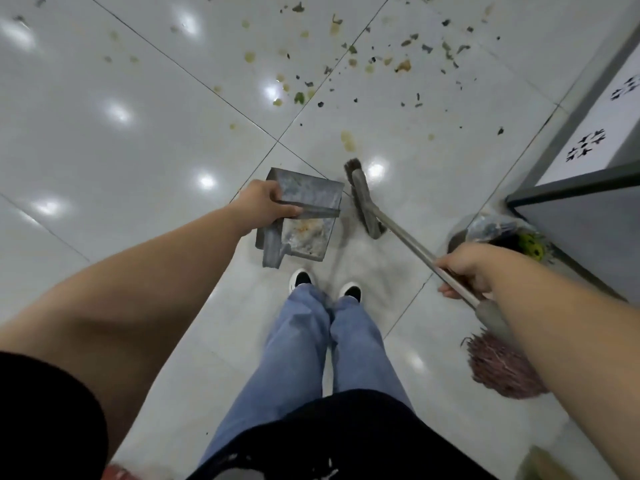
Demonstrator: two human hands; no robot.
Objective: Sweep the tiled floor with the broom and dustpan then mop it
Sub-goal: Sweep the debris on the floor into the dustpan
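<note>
Head view looks straight down on the broom [363, 199], whose bristle head rests on or just above the tiled floor [121, 150], close in front of the person's shoes [301, 277]. Its grey handle slants back and to the right into the right hand [464, 271], whose grip is curled round the shaft partway up; held that low, the hand probably gets short, controlled strokes rather than long swings. Just beside the broom's head, on its left, sits the dustpan [304, 216], a grey metal box with a stained floor. The left hand [263, 202] grips the bar across its top, thumb under and fingers over, keeping the pan low and close to the bristles so that swept dirt has a short way to travel. Whether the pan's edge touches the tiles I cannot tell.

The mess itself, a scatter of green and yellowish scraps [381, 60], lies well ahead of both tools, so sweeping looks barely begun and both must be carried forward. A few yellowish smears [348, 140] nearer the broom look wet, likely work for the mop.

Further out, a reddish stringy mop head [502, 368] lies behind the right forearm, ready for the later step. A bin lined with a bag [498, 233] stands by a grey cabinet [571, 223] on the right, handy for emptying the pan.
</note>
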